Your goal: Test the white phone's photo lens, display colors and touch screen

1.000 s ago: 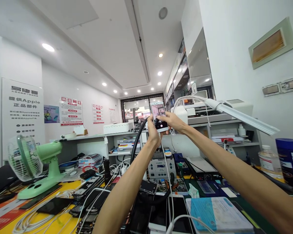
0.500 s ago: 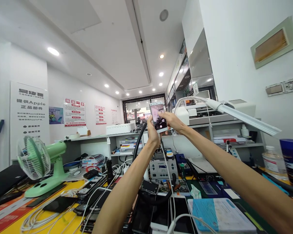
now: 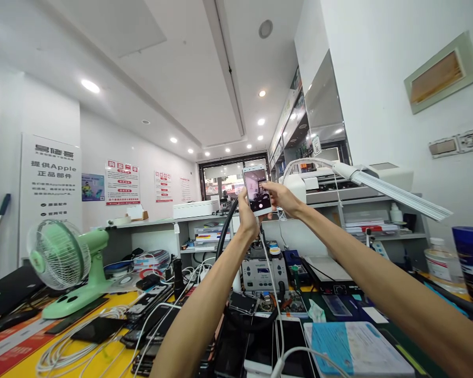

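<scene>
A white smartphone [image 3: 257, 197] is held upright at arm's length, its camera picture of the room lit on the screen. My left hand [image 3: 248, 215] is closed around its left side and lower edge, the thumb along the side. On the other side, my right hand [image 3: 281, 198] grips the phone's right edge, its thumb at the edge of the screen and the other fingers partly hidden behind. A white cable [image 3: 268, 254] hangs down from below the phone towards the bench.
Phones [image 3: 98, 329], tangled white cables and a blue-and-white box [image 3: 355, 346] cover the bench. A green fan [image 3: 79, 268] stands at left, a grey soldering station [image 3: 263, 273] in the middle. A lamp arm [image 3: 398, 190] reaches in from the right, near a bottle [image 3: 437, 260].
My right thumb has drawn back from the middle of the screen to its right edge. The view has shifted slightly, and the picture on the phone has changed with it.
</scene>
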Available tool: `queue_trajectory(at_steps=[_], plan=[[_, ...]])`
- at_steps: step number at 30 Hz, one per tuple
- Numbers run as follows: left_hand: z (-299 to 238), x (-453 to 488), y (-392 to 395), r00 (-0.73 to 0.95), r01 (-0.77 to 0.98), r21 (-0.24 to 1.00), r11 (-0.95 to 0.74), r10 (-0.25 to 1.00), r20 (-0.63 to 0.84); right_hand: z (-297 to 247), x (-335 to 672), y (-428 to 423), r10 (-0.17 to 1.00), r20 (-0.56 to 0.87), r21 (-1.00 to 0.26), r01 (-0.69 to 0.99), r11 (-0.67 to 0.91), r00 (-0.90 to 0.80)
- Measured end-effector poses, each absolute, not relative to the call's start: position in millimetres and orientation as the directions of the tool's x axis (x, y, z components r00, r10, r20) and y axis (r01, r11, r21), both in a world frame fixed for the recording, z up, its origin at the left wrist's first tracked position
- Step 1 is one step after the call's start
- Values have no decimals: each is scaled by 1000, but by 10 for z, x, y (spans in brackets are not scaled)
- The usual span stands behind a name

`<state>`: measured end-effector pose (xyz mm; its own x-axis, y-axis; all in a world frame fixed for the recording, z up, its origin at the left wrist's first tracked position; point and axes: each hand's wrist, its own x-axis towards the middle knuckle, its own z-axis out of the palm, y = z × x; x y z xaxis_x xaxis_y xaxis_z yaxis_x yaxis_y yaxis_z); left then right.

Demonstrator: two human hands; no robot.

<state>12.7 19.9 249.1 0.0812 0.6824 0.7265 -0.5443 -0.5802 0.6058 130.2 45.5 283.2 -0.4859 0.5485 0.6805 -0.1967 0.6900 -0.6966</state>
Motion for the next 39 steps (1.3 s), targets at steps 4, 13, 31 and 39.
queue_trajectory(at_steps=[4, 13, 31, 39], plan=[[2482, 136, 205, 120, -556, 624, -549, 689, 714, 2809, 1338, 482, 552, 684, -691, -180, 700, -476], [2484, 134, 270, 193, -575, 655, -490, 697, 691, 2766, 1418, 484, 534, 772, -584, -50, 811, -345], [2428, 157, 309, 186, -655, 626, -423, 713, 676, 2702, 1464, 489, -191, 967, 254, 617, 745, -168], [2407, 151, 341, 186, -662, 629, -407, 724, 664, 2687, 1476, 478, -114, 969, 231, 650, 724, -218]])
